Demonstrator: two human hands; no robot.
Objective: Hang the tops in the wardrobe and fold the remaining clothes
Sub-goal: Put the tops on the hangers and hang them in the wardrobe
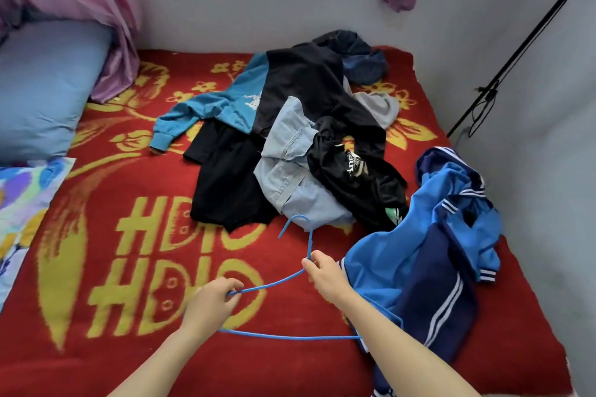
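A thin blue hanger (pixel 274 284) lies low over the red blanket, its hook pointing away from me. My left hand (pixel 211 303) grips its left shoulder end. My right hand (pixel 325 277) pinches it at the neck below the hook. The hanger's right end disappears into a blue and navy striped track jacket (pixel 429 261) crumpled to the right. Farther back sits a pile of clothes: a teal sweatshirt (pixel 219 106), black garments (pixel 232 187), light blue jeans (pixel 290 171), a black printed top (pixel 354 167).
The red blanket with yellow lettering (pixel 129 251) covers the bed. A blue pillow (pixel 42 87) and a floral one (pixel 19 203) lie at the left. Grey walls close in behind and on the right, with a black pole (pixel 516 48) leaning there. Pink curtains hang top left.
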